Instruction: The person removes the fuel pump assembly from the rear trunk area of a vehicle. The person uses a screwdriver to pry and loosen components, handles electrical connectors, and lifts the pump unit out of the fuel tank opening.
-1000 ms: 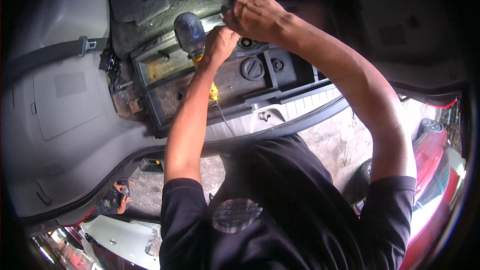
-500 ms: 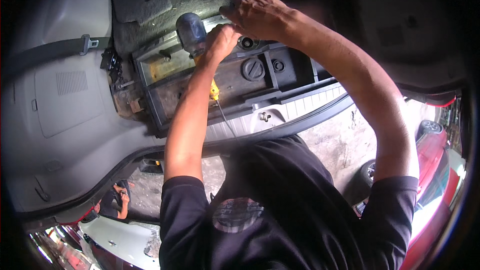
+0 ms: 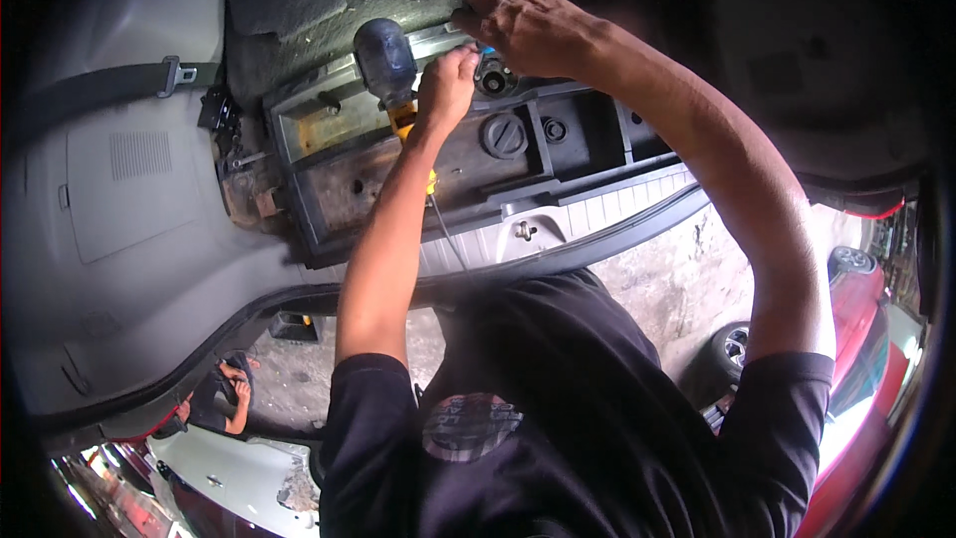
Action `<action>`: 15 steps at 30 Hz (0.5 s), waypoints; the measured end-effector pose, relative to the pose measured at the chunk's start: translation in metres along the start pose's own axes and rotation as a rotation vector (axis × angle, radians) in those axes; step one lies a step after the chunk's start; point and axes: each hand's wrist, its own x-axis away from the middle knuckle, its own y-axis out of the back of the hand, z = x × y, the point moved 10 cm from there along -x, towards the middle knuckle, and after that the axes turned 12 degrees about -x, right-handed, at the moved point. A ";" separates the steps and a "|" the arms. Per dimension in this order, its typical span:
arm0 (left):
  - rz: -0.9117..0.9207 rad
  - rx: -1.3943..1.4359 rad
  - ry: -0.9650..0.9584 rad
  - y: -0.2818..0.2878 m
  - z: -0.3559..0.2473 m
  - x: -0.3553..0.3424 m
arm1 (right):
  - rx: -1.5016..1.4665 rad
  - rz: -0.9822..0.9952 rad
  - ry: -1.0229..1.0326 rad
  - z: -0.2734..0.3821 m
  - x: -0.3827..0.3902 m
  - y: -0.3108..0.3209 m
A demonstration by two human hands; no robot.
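Note:
My left hand [image 3: 446, 90] is closed near the far edge of the black plastic compartment tray [image 3: 316, 209] in the vehicle's rear; its fingertips meet something small, partly blue [image 3: 487, 50], that I cannot make out. My right hand [image 3: 528, 32] arches over that spot with bent fingers, and what they hold is hidden. A tool with a dark rounded housing [image 3: 384, 57] and a yellow body [image 3: 402, 118] lies beside my left hand, partly behind it. A round black knob [image 3: 504, 136] and a round fitting [image 3: 493, 82] are in the tray area.
Grey side trim [image 3: 129, 199] with a belt buckle [image 3: 179, 77] is at left, dark carpet [image 3: 279, 10] beyond the tray. The curved sill [image 3: 578, 254] borders my body. Outside are a red car [image 3: 846, 339], a wheel [image 3: 732, 349] and, at lower left, another person's arm [image 3: 239, 403].
My hands have shifted slightly, the left one a little rightward, and a bit of blue now shows between them. The other person's hands at lower left have moved a little.

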 end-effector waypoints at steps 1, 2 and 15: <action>-0.100 0.107 -0.002 0.008 0.004 0.008 | -0.065 0.214 -0.134 -0.008 -0.007 -0.013; -0.168 0.126 0.028 0.011 0.011 0.022 | -0.127 0.429 -0.266 -0.015 -0.009 -0.023; -0.010 -0.099 0.179 -0.057 -0.009 0.092 | -0.055 0.333 -0.219 -0.019 -0.002 -0.030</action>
